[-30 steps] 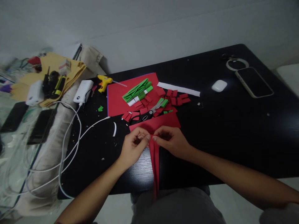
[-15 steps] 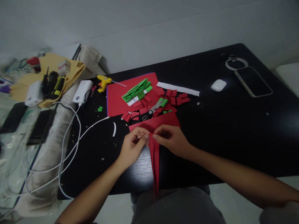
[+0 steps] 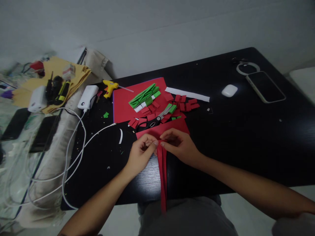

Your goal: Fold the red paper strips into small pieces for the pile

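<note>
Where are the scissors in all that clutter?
In the head camera's view, the scissors lie mid-picture among small red paper pieces, just beyond the left hand and right of the yellow glue gun.

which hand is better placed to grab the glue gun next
Probably the left hand: though pinching the red strip, it is nearer the glue gun, on its own side; the right hand sits farther off.

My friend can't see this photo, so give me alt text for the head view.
A person's left hand pinches the top of a long red paper strip while the right hand touches it, over a black table. Beyond lie scissors among small red paper pieces and folded green paper on a red sheet; a yellow glue gun sits farther left.
</note>
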A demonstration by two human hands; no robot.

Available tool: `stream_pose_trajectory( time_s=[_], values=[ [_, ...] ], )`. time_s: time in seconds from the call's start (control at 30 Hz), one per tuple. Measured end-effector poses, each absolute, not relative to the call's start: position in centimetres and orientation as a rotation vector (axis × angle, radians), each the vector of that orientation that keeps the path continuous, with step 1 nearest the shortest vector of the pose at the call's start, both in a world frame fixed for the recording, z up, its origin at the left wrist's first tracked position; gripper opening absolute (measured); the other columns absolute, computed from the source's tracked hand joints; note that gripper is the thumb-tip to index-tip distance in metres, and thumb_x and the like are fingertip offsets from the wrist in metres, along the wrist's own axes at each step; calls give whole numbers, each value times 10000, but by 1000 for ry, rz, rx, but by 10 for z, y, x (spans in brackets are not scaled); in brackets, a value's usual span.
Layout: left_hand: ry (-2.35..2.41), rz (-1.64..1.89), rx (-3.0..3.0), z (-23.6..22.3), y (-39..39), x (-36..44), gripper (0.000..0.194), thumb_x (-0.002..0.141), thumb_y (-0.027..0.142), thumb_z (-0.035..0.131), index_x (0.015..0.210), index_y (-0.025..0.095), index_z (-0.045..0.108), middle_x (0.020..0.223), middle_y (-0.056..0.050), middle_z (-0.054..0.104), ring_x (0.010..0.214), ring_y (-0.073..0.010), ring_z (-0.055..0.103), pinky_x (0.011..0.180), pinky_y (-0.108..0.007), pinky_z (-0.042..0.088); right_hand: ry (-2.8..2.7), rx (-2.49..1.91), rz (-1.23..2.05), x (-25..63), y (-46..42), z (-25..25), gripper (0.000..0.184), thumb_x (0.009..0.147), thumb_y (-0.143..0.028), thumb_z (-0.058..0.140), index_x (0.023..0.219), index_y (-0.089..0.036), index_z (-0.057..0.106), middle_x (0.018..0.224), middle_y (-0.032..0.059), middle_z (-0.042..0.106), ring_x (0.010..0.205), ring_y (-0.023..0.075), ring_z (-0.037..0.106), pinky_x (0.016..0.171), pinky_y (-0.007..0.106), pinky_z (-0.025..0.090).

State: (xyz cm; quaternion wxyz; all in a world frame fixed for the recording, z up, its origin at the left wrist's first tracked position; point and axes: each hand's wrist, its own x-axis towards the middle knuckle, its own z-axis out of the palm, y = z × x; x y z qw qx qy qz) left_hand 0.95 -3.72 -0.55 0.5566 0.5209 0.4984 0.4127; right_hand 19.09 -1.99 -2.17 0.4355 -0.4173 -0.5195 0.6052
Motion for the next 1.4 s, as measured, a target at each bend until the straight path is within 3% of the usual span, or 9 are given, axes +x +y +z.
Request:
stream_pose_trajectory(
  time_s=[0.87, 1.4],
  values=[
    [1198, 928, 1214, -11, -37, 9, 228, 932, 359, 680, 817, 167, 630, 594, 35, 611, 538, -96, 564, 549, -203, 427, -1244, -1116, 1503, 191, -18, -16, 109, 764, -297, 808, 832, -212, 806, 853, 39, 819, 795, 203, 777, 763, 317, 620],
    [1197, 854, 1168, -9, -35, 11, 342, 873, 483, 729, 799, 161, 639, 614, 24, 610, 552, -106, 565, 569, -219, 470, -1241, -1150, 1467, 193, -15, -18, 140, 770, -317, 802, 861, -210, 806, 864, 48, 817, 810, 215, 774, 783, 347, 625]
  ],
)
